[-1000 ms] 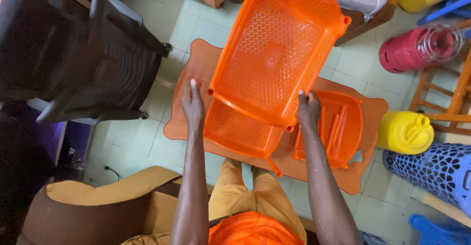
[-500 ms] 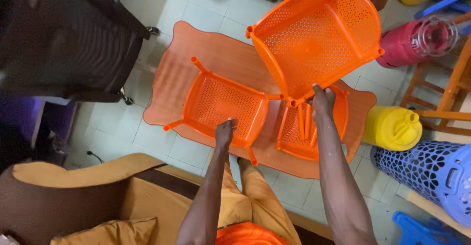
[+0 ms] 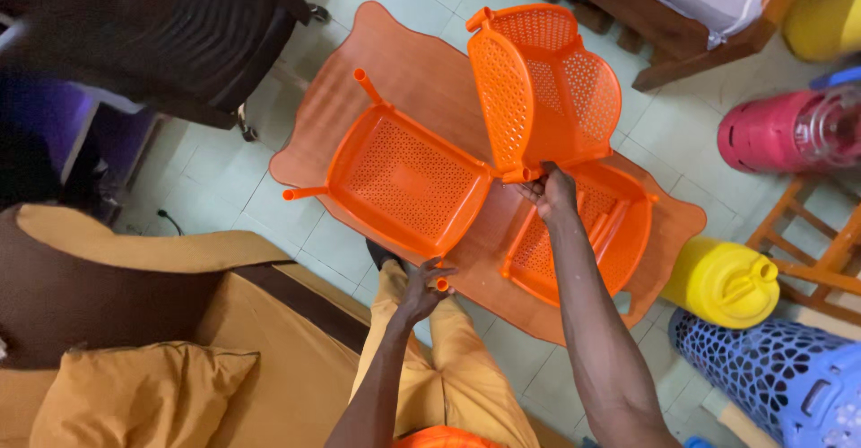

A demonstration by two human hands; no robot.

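1. Two hands that both worked up at the trays half a second ago have split: my left hand (image 3: 421,288) has dropped back toward my knees and now closes its fingers round the near post (image 3: 441,282) of the flat orange tray (image 3: 408,182).
2. That flat tray lies open side up on the low wooden table (image 3: 413,76), long axis running from near right to far left; its other posts stick out toward the far left and left edges.
3. My right hand (image 3: 552,192) reaches straight out, arm extended, fingers pinched on the lower corner of the raised orange tray (image 3: 543,89). Earlier this tray faced me broadly; now it is turned on edge and folded narrower in view, long axis pointing away from me, standing over the table's far side.
4. Under my right wrist a third orange tray (image 3: 619,233) rests on the table with loose orange rods inside.
5. Further right stand a yellow jerrycan (image 3: 722,282) and a blue perforated basket (image 3: 771,372).
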